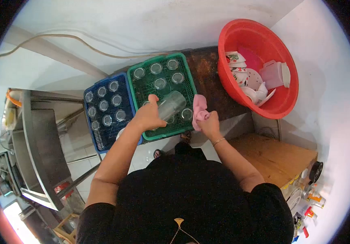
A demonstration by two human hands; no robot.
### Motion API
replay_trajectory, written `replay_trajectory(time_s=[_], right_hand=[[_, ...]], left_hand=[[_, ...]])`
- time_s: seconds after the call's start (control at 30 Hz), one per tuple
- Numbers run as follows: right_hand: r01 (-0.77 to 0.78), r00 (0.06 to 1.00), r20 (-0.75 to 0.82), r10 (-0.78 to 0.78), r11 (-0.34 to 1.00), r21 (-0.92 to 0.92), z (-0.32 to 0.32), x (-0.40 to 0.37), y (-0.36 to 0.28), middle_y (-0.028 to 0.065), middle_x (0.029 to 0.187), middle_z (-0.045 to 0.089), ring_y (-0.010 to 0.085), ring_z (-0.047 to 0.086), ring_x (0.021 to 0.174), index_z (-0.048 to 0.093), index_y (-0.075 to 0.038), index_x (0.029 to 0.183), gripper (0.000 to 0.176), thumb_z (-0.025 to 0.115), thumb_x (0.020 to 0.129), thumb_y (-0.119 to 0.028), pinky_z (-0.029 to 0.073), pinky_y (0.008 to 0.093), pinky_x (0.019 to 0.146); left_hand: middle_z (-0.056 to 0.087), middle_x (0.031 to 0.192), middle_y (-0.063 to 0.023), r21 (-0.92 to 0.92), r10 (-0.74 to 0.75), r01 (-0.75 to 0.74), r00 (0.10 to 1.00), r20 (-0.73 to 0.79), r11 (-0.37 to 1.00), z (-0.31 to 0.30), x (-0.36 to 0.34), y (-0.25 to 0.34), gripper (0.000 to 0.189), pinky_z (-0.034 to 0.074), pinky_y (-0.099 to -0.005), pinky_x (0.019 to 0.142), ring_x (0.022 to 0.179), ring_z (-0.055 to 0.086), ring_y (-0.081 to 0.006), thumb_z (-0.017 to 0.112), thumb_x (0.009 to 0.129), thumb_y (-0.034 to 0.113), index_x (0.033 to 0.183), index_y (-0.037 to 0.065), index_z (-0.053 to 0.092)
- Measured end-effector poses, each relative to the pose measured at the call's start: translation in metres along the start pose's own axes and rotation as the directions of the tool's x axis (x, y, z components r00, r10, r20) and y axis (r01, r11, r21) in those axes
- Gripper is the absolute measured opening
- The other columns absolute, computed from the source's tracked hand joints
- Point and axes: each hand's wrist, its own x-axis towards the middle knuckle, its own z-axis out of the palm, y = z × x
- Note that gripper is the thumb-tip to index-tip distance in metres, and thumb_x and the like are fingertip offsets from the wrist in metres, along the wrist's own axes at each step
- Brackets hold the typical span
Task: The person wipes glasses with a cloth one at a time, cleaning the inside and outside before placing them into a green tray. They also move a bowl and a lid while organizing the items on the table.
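Note:
My left hand (147, 117) is closed around a transparent drinking glass (172, 105), which is tilted over a green plastic basket (189, 73). In my right hand (210, 126) a bunched pink cloth (199, 106) hangs by the basket's right edge, apart from the glass. Several glasses, such as this glass (160, 83), stand in the green basket and seem to be upside down. The left hand and the held glass partly hide others there.
To the left, a blue basket (109, 76) holds several more glasses. A red basin (234, 28) at the right contains patterned bowls (236, 64), ladles and a lidded plastic pitcher (273, 74). A wooden surface (274, 156) lies lower right; a metal rack (41, 134) stands at the left.

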Motion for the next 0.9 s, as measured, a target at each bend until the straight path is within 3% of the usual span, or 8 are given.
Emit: replay_trajectory(time_s=[0.07,0.17,0.47,0.6,0.67,0.8,0.9], right_hand=[[0.026,1.0,-0.009,-0.025,0.996,0.082,0.022,0.004,0.016,0.0134,0.088,0.053,0.0231,0.059,0.084,0.044,0.002,0.09,0.042,0.074,0.064,-0.011,0.049,0.033,0.071],[0.037,0.999,0.006,-0.039,0.969,0.244,0.032,0.007,0.025,0.0197,0.098,0.052,0.0344,0.058,0.091,0.041,0.003,0.101,0.054,0.075,0.066,-0.022,0.047,0.0398,0.08],[-0.047,0.979,0.204,0.023,0.992,0.118,0.005,0.013,0.008,0.0216,0.104,0.053,0.0375,0.058,0.096,0.044,0.001,0.105,0.056,0.075,0.065,-0.024,0.048,0.0416,0.082],[0.019,0.987,0.154,-0.041,0.99,0.139,0.013,0.013,0.02,0.0213,0.105,0.052,0.0374,0.057,0.098,0.044,0.0,0.107,0.057,0.075,0.065,-0.024,0.048,0.0413,0.082],[0.033,0.989,0.141,-0.044,0.997,0.075,0.015,0.014,0.023,0.0209,0.106,0.052,0.0379,0.056,0.1,0.044,0.0,0.108,0.057,0.074,0.066,-0.024,0.048,0.0413,0.083],[0.011,0.986,0.163,-0.033,0.992,0.13,0.013,0.014,0.023,0.0208,0.105,0.052,0.0385,0.055,0.1,0.044,-0.001,0.108,0.058,0.075,0.066,-0.025,0.048,0.0426,0.083],[0.091,0.982,0.158,-0.107,0.99,0.108,0.014,0.016,0.027,0.0205,0.104,0.052,0.0384,0.055,0.098,0.044,-0.002,0.11,0.06,0.076,0.065,-0.025,0.048,0.0438,0.082]], left_hand=[[0.061,0.093,-0.0259,0.097,-0.018,0.012,0.998,0.056,0.995,0.005,0.013,0.007,0.079,0.049,-0.0446,0.077,0.088,0.061,-0.0418,0.077,0.055,0.023,0.117,0.004,0.032],[0.062,0.095,-0.023,0.18,-0.039,0.028,0.998,0.058,0.983,0.012,0.032,0.01,0.075,0.049,-0.0451,0.077,0.09,0.061,-0.0399,0.077,0.055,0.023,0.115,0.007,0.035],[0.06,0.101,-0.0191,0.446,-0.143,0.099,0.987,0.067,0.89,0.031,0.073,0.012,0.067,0.051,-0.044,0.077,0.092,0.062,-0.0359,0.077,0.056,0.026,0.115,0.011,0.048],[0.056,0.11,-0.0211,0.52,-0.122,0.11,0.992,-0.011,0.847,0.039,0.084,0.015,0.06,0.052,-0.0425,0.079,0.092,0.062,-0.0344,0.076,0.058,0.026,0.112,0.009,0.055],[0.045,0.126,-0.0179,0.609,-0.277,0.142,0.952,0.132,0.781,0.035,0.089,0.028,0.047,0.052,-0.0362,0.083,0.107,0.057,-0.0303,0.063,0.074,0.021,0.118,0.004,0.054],[0.048,0.123,-0.0186,0.637,-0.29,0.146,0.949,0.127,0.757,0.051,0.105,0.022,0.045,0.052,-0.036,0.083,0.107,0.058,-0.0297,0.064,0.075,0.021,0.115,0.002,0.055],[0.055,0.116,-0.0188,0.576,-0.248,0.194,0.969,0.015,0.794,0.058,0.108,0.02,0.038,0.052,-0.0365,0.082,0.105,0.059,-0.0302,0.064,0.075,0.02,0.108,0.002,0.058]])
